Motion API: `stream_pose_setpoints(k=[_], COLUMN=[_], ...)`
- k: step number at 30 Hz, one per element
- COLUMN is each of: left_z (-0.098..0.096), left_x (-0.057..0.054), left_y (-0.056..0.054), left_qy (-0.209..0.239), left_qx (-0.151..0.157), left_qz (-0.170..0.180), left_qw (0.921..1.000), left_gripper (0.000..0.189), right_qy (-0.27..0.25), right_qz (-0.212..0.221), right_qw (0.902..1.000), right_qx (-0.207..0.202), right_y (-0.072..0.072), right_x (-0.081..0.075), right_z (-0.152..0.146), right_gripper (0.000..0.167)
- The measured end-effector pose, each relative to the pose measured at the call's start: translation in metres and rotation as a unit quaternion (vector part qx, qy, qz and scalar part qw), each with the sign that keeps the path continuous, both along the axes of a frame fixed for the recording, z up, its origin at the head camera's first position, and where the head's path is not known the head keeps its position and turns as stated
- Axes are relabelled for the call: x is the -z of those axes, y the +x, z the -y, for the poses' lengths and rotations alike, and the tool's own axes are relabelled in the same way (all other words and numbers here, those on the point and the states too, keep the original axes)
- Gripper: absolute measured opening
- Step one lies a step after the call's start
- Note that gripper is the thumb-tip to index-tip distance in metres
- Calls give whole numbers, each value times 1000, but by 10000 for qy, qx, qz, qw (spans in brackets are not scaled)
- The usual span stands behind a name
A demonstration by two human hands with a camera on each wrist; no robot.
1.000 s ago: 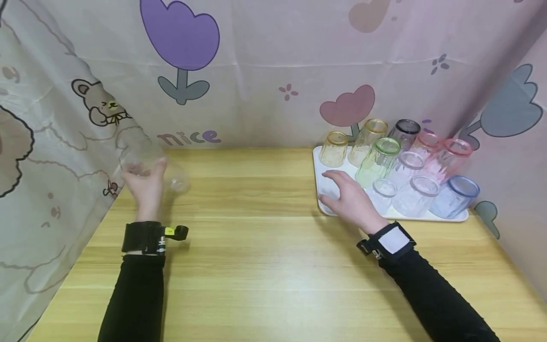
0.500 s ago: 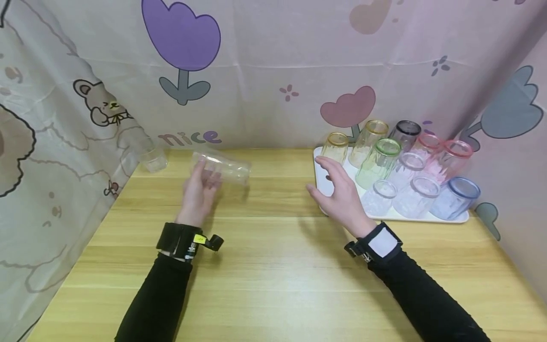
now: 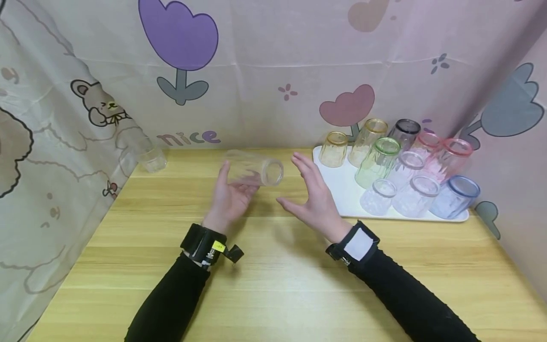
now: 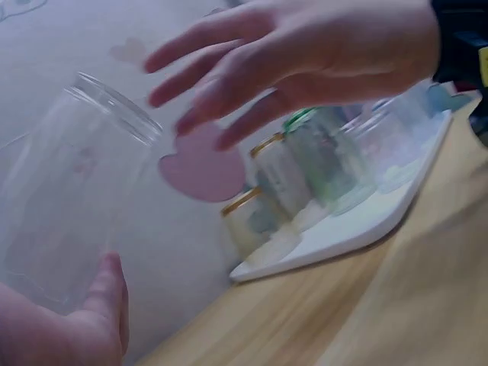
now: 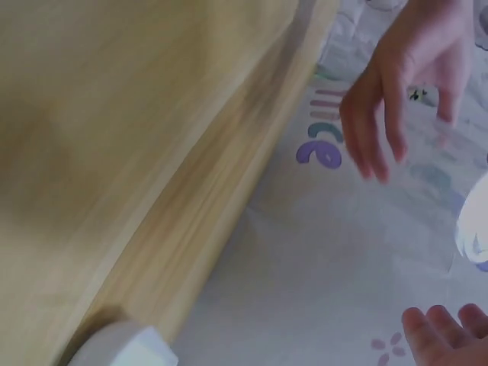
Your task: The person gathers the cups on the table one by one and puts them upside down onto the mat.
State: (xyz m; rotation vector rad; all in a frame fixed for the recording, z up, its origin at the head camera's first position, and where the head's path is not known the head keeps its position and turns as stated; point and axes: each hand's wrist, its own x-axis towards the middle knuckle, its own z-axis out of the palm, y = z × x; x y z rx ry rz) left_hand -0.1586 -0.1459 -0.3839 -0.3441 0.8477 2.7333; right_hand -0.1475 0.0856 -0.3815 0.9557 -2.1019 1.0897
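Note:
My left hand holds a clear drinking glass above the table, its thumb on the near side and fingers underneath. The glass lies on its side, one round end facing right. In the left wrist view the thick-edged end of the glass points up toward my right hand. That right hand is spread, thumb and fingers apart, a short way right of the glass and touching nothing. In the right wrist view, only part of the glass shows at the right edge, bright with glare.
Right of my hands lies a white tray bearing several tinted glasses, among them a green glass and an amber glass. Another clear glass stands at the table's back left. A printed curtain hangs behind the table.
My left hand has carried the glass from the back left toward the middle, its end swinging to face right. My right hand has moved left, away from the tray toward the glass.

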Motion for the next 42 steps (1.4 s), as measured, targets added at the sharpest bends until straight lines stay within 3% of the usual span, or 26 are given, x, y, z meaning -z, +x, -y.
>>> stream_pose_setpoints(k=[3,9,16,21,24,31,33,35,36,38,41,42], left_z=[-11,-29,-40,-42,-46,-63,-70,-77,-81,-88,-97,-99], left_x=[1,4,8,10,12,16,16,18,20,23,27,28], left_y=[1,0,-1,-1,-1,-4,-5,-8,-10,-13,-17,-18], left_qy=[3,-403,-834,-842,-1116,-2049,-2579,-3338,-3812,-4641,-5629,-5912], left_qx=[165,421,722,968,1137,1385,1423,1428,1411,1343,1331,1352], left_qz=[-17,-113,-412,-598,-841,-1432,-1633,-1996,-2220,-2741,-3549,-3793], left_qw=[9999,9982,9930,9899,9836,9583,9416,9101,8863,8315,7345,6988], left_gripper=[103,96,83,93,91,56,49,44,41,35,26,24], right_qy=[-21,22,57,144,186,332,481,652,739,974,1387,1539], right_qz=[-187,-392,-290,-189,-43,402,477,584,673,857,1263,1418], right_qw=[9998,9992,9996,9997,9998,9972,9952,9924,9907,9858,9744,9692], right_qx=[-56,-40,16,-19,54,540,702,863,925,1068,1237,1297], right_y=[0,2,3,0,-4,-13,-18,-23,-27,-33,-42,-45], right_x=[-1,-4,-4,-12,-22,-57,-67,-77,-81,-90,-101,-104], right_z=[7,13,8,-3,-12,-38,-45,-51,-55,-61,-71,-74], right_gripper=[101,102,88,80,78,77,75,74,73,72,71,70])
